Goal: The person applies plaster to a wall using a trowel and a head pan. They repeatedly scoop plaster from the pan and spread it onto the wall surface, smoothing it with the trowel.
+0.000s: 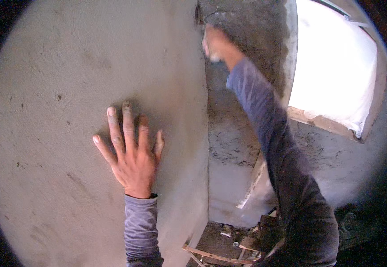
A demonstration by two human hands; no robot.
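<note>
My left hand (131, 155) lies flat with fingers spread against a smooth grey plastered wall (69, 89). My right hand (215, 42) reaches high up, blurred, closed around a plastering trowel (222, 18) whose blade presses on the rough, darker wet plaster of the adjoining wall (242, 89). The two walls meet at a vertical corner edge (207, 133) between my hands. Both arms wear grey-blue long sleeves.
A bright window opening (336, 66) with a rough sill sits at the right. Below it runs a rough plastered wall (331, 160). Wooden slats and debris (220, 249) lie on the dirt floor at the bottom. A pale plank (251, 187) leans in the corner.
</note>
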